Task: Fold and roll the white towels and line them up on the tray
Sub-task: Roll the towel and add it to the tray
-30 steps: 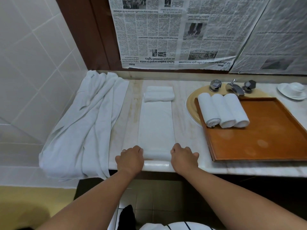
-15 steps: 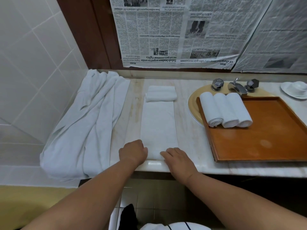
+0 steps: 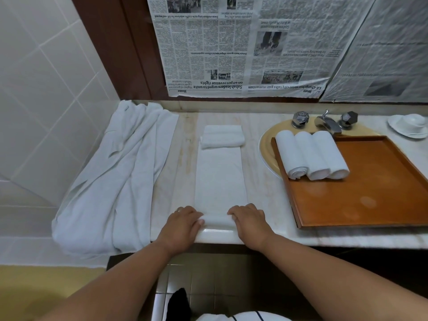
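At counter (image 3: 261, 200) edge, our left hand (image 3: 183, 222) and right hand (image 3: 249, 220) grip first turn of folded towel (image 3: 220, 181); rolling barely begun. Next, we reckon: even pressure, straight roll.

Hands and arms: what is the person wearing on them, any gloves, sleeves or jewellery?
Both forearms are bare, with no sleeves, gloves or watch in view. The left hand wears a thin ring on one finger; the right hand shows nothing worn.

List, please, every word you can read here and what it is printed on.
"Sabah leaders urged to unite on 40 pct revenue rights": newspaper, hung upside down.
"KK-Changchun sister-city talks gain momentum": same newspaper.
"Home": same newspaper.
All other print is too small or blurred.
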